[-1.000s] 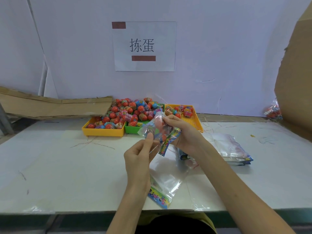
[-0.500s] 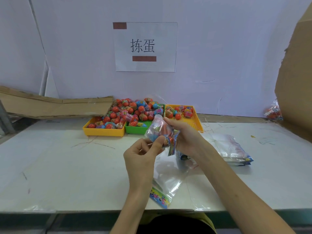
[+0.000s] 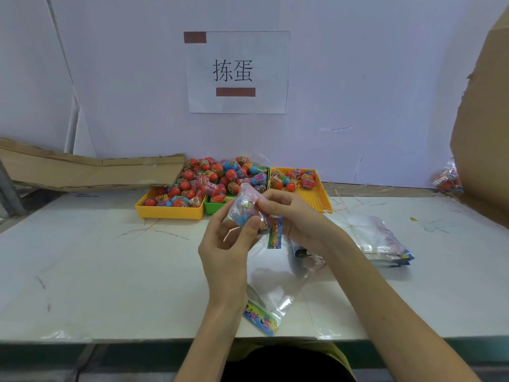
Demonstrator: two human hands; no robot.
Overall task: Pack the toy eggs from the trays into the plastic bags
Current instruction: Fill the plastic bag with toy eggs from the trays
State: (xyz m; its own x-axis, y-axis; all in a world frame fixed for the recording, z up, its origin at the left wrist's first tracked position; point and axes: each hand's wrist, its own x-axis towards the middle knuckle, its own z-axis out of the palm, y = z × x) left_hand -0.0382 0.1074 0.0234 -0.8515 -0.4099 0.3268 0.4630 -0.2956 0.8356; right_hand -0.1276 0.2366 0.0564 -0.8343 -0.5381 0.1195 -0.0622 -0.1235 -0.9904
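Observation:
Both hands hold one small clear plastic bag with toy eggs inside, raised above the table in front of the trays. My left hand pinches its lower side with thumb and fingers. My right hand grips the bag's top, whose colourful header strip hangs down. Behind them stand a yellow tray, a green tray and a second yellow tray, the left two heaped with red and blue toy eggs.
An empty clear bag with a colourful header lies on the white table near the front edge. A stack of empty bags lies at the right. Flat cardboard leans at back left; a cardboard box stands at right with filled bags beside it.
The bag has turned in my hands so its header strip now hangs straight down, and my left thumb has moved up onto the bag.

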